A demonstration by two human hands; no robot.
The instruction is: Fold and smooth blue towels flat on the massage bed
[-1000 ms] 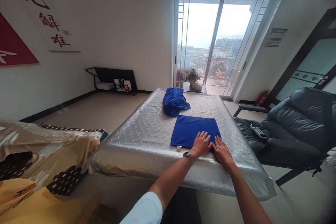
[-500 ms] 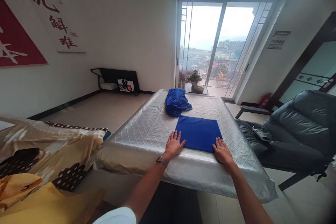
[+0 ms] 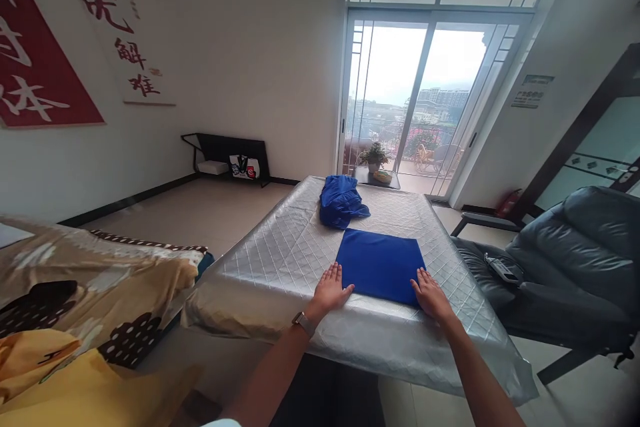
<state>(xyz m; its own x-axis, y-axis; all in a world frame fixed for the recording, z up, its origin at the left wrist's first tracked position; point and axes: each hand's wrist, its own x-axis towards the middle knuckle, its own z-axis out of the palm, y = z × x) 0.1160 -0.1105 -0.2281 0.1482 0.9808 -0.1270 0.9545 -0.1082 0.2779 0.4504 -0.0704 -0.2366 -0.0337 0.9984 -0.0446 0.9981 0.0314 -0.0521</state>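
A blue cloth folded into a flat rectangle lies on the silver quilted table cover. At its near left corner rests my left hand, fingers stretched out flat, with a watch on the wrist. My right hand lies with extended fingers along the cloth's near right edge. Neither hand grips anything. Just beyond the folded cloth, a crumpled blue cloth sits in a loose heap.
A dark padded armchair with a remote-like device on its seat stands right of the table. Left are a patterned blanket and yellow fabric. A potted plant stands beyond the table by the sliding glass door.
The view has tilted slightly, so the scene sits lower in the picture. Both hands stay flat at the folded cloth's near corners, with only slight shifts. The cloths look unchanged.
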